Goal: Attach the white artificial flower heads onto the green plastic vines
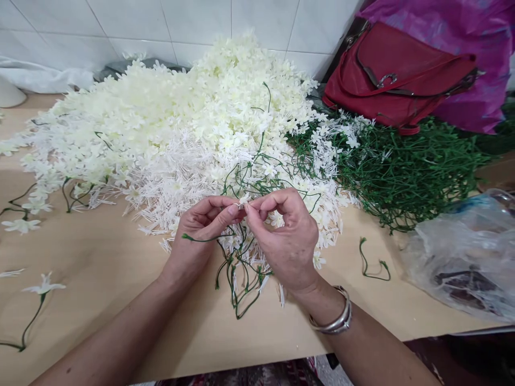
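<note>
My left hand (197, 228) and my right hand (284, 236) meet in front of the heap, thumbs and forefingers pinched together. Between the fingertips is a small white artificial flower (243, 200), partly covered by the fingers. A green plastic stem (205, 239) sticks out across my left hand's thumb side, its inner end hidden by the fingers. Just below the hands lie several loose green stems (241, 292) among white stick-like pieces. Behind them spreads a big heap of white artificial flowers (161, 118). My right wrist wears a silver bangle (336, 317).
A pile of green stems (410, 171) lies at right, with a red handbag (406, 72) behind it against a purple bag (478, 102). A clear plastic bag (466, 252) rests near the right edge. One flower on a stem (42, 287) lies at left. A tiled wall (132, 21) closes the back.
</note>
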A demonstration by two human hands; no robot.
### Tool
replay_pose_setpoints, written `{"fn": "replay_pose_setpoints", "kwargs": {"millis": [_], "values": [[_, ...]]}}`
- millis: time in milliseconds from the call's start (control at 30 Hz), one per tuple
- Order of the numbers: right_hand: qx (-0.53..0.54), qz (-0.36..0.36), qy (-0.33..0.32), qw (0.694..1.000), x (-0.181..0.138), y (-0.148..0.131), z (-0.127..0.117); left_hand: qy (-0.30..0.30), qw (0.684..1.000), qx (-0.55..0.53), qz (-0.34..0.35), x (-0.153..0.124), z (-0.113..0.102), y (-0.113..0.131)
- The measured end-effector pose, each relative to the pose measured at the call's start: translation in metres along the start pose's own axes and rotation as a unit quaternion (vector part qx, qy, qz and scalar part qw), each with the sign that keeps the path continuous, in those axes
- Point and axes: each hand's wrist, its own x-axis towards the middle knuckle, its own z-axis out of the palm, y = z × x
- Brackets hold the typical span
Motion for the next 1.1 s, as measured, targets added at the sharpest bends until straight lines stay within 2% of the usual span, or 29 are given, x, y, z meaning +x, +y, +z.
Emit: {"fn": "replay_pose_setpoints", "kwargs": {"millis": [367,667,1100], "values": [[0.053,0.054,-0.019,0.997,0.0,-0.0029,0.0015,0.004,0.999,-0.025,-0.02,0.0013,-0.0013,-0.0015],[0.026,0.038,-0.019,0.999,-0.001,0.0002,0.0015,0.026,1.0,0.001,-0.008,0.002,0.0004,-0.0023],[-0.006,0.003,-0.008,1.0,0.0007,-0.0033,0.0001,0.009,1.0,-0.008,-0.011,0.0009,0.003,-0.0001]]}}
